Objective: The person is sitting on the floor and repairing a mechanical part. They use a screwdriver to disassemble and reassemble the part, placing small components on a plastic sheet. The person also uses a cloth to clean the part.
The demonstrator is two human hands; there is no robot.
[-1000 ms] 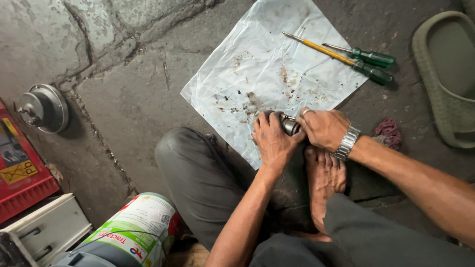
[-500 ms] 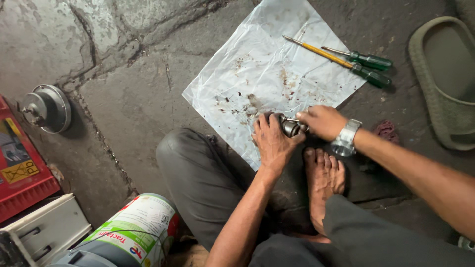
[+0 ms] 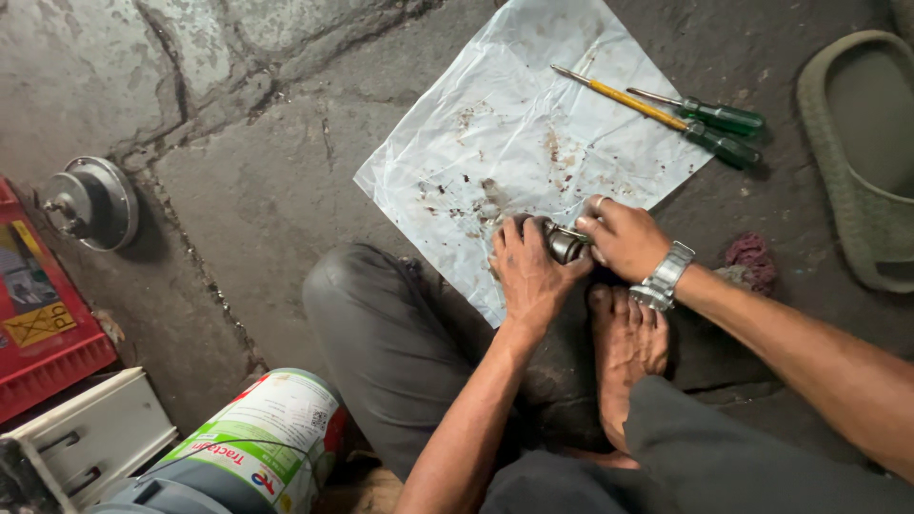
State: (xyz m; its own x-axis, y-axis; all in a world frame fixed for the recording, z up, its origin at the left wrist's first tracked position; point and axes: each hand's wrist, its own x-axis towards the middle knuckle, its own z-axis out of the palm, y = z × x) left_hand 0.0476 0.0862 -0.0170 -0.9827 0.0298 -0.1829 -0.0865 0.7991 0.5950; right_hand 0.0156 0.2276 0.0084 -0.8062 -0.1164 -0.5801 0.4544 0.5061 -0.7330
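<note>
**Both hands grip a small metal part at the sheet's near edge**

A stained plastic sheet (image 3: 519, 133) lies on the concrete floor. At its near edge, the left hand (image 3: 529, 274) closes around a small cylindrical metal part (image 3: 564, 244), and the right hand (image 3: 624, 238), wristwatch (image 3: 664, 276) on the wrist, clasps the same part from the other side. Just below the sheet sits a bare foot (image 3: 624, 347). At the sheet's right edge lie 2 green-handled screwdrivers (image 3: 709, 128). Well left of the sheet rests a round metal housing (image 3: 90, 202).
</note>
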